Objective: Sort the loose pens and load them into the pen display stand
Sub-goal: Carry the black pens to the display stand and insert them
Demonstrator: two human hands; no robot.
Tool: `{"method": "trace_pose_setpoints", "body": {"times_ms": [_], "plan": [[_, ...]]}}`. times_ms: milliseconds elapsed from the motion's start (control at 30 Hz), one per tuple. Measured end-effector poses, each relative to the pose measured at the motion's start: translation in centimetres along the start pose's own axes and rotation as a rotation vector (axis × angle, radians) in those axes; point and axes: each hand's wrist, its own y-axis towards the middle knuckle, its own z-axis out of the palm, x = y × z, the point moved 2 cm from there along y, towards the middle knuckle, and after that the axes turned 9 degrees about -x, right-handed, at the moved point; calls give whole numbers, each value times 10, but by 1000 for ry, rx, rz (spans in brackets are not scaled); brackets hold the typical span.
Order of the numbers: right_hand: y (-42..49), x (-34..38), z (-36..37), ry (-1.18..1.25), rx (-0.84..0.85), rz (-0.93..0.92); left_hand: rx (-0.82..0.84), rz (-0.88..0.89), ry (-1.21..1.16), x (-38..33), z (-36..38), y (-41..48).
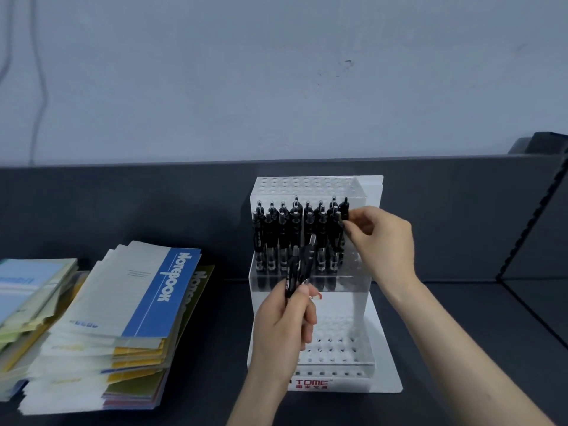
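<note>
Wall [276, 72] pale grey across the top half, thin cable [40, 87] hanging down at far left. Dark table [461, 348] below, dark upright panel [153, 210] along its back edge.

Two fanned piles of notebooks at left. Bigger stack [123, 318] topped by a blue-and-white "Notebook" cover. Smaller stack [27, 290], pale blue and green, at the frame's left edge, right up against the first.

White stepped pen display stand [384, 364] at centre on the table, back close to the panel. Rows of holes on every step, red "TOME" label [310, 383] on the front lip.

Right hand [381, 238] raised at the stand's right side. Thumb and fingers pinching the upper part of one black pen [345, 210], upright at the right end of the filled rows.

Left hand [282, 327] in front of the stand's middle, fingers curled round two black pens [299, 272], upper ends leaning toward the filled step.

Standing pens [282, 235] black with clear lower barrels, upright in the holes of the middle step, several packed rows, just left of the pinched one.
</note>
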Motion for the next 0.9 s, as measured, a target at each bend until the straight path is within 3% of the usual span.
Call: {"method": "trace_pose_setpoints", "body": {"times_ms": [133, 267, 333, 533, 600, 733, 800, 900], "plan": [[-22, 1, -20, 178, -18, 81, 26, 13, 11, 2, 1, 2], [-56, 10, -28, 382, 197, 201, 55, 13, 23, 5, 6, 4], [-63, 11, -32, 449, 209, 245, 97, 12, 25, 6, 11, 3], [-67, 10, -38, 480, 298, 271, 216, 39, 41, 8, 22, 3], [-64, 9, -39, 500, 235, 286, 211, 46, 48, 8, 22, 3], [-34, 12, -55, 651, -95, 307, 132, 13, 52, 9, 16, 6], [-17, 18, -64, 597, -212, 199, 98, 16, 42, 8, 11, 7], [-2, 29, -60, 419, -221, 31, 75, 25, 35, 4, 8, 7]]}}
